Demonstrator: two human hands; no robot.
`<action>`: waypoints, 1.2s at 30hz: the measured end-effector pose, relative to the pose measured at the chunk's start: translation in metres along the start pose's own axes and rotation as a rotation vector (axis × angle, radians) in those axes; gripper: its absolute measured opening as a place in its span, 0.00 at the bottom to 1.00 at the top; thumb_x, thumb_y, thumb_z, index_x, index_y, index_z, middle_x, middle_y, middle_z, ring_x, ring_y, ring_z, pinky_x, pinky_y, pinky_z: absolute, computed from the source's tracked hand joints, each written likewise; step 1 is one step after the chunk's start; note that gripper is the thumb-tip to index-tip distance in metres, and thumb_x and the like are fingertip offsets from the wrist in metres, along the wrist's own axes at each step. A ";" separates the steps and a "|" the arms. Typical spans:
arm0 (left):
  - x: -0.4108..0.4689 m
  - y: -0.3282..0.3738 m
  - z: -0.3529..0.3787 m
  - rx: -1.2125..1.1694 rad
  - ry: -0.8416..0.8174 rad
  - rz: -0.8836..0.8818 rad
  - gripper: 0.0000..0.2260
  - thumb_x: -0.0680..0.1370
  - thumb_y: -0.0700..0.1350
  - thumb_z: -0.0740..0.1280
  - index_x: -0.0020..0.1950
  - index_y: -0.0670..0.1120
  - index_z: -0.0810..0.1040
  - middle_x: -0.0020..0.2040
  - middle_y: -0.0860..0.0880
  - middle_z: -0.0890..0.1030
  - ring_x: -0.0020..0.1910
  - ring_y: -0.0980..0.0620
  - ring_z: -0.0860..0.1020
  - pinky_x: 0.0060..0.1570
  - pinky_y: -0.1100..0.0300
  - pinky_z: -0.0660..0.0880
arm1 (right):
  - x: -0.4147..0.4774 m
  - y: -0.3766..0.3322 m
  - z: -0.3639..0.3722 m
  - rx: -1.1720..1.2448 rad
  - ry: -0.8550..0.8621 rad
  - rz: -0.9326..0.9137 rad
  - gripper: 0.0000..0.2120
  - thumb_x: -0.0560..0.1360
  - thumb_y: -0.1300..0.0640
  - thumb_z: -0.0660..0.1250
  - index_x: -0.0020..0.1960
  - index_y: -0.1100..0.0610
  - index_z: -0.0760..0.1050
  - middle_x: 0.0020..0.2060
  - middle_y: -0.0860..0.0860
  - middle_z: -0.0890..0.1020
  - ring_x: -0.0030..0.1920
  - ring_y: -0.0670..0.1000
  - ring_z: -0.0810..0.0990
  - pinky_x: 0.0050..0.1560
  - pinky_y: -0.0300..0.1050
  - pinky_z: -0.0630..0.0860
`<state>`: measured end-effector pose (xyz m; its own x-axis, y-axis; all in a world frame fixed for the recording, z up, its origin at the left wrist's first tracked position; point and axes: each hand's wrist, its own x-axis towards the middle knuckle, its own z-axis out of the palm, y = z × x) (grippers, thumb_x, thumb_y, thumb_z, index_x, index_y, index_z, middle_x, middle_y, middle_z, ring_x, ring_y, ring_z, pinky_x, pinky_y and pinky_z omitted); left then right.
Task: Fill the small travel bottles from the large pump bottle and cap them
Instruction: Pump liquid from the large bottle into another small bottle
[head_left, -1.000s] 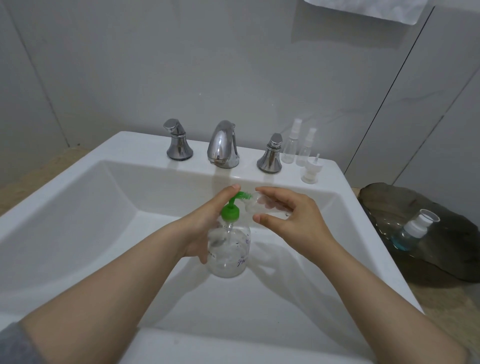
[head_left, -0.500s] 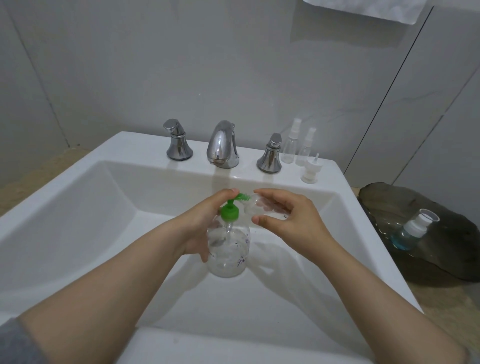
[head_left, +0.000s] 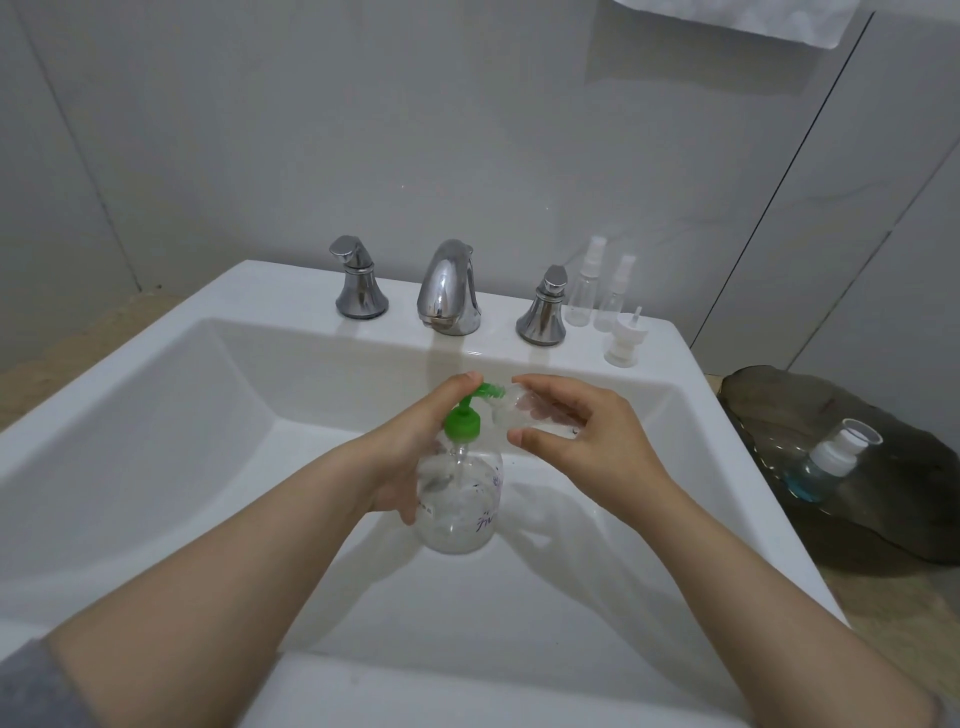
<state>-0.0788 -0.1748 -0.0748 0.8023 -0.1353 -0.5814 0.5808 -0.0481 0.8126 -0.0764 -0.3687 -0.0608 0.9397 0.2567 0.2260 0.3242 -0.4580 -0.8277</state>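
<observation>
At centre frame the large pump bottle (head_left: 460, 499) is gripped by the left hand (head_left: 410, 452), with one fingertip laid on the green pump head (head_left: 462, 423). Just right of it, a small travel bottle (head_left: 524, 410) is held tilted in the curled fingers of the right hand (head_left: 587, 441), its mouth at the nozzle. Filling is judged to be in hand. A firm press is called for next, with the mouth kept aligned. A loose cap (head_left: 623, 340) is seen on the sink rim (head_left: 660, 348), upper right.

White sink (head_left: 130, 441); chrome faucet (head_left: 448, 291) between two handles (head_left: 359, 286); blue-liquid bottle (head_left: 826, 462) lying on dark dish (head_left: 909, 514); white cloth (head_left: 753, 18) edge above.
</observation>
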 end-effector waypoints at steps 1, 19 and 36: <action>-0.001 0.001 0.000 0.002 -0.008 0.001 0.43 0.64 0.76 0.64 0.75 0.57 0.68 0.78 0.44 0.64 0.75 0.36 0.64 0.72 0.28 0.51 | 0.000 0.000 0.000 -0.005 0.013 -0.011 0.22 0.67 0.58 0.77 0.59 0.45 0.79 0.49 0.44 0.84 0.52 0.41 0.80 0.60 0.35 0.73; 0.000 0.002 0.003 -0.018 0.064 0.066 0.25 0.74 0.65 0.65 0.65 0.54 0.75 0.74 0.41 0.67 0.72 0.33 0.67 0.69 0.26 0.50 | 0.001 0.000 0.000 0.026 -0.041 0.033 0.22 0.68 0.60 0.77 0.59 0.47 0.79 0.52 0.43 0.83 0.54 0.39 0.80 0.61 0.37 0.74; -0.001 0.001 0.001 0.016 0.018 0.020 0.48 0.57 0.75 0.65 0.74 0.56 0.68 0.77 0.43 0.63 0.75 0.35 0.63 0.71 0.27 0.53 | 0.001 0.000 0.000 0.001 0.001 0.003 0.22 0.68 0.58 0.77 0.58 0.43 0.78 0.49 0.43 0.83 0.52 0.41 0.80 0.58 0.34 0.74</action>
<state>-0.0788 -0.1755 -0.0736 0.8163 -0.1187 -0.5652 0.5621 -0.0615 0.8248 -0.0759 -0.3685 -0.0602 0.9407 0.2546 0.2242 0.3214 -0.4575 -0.8291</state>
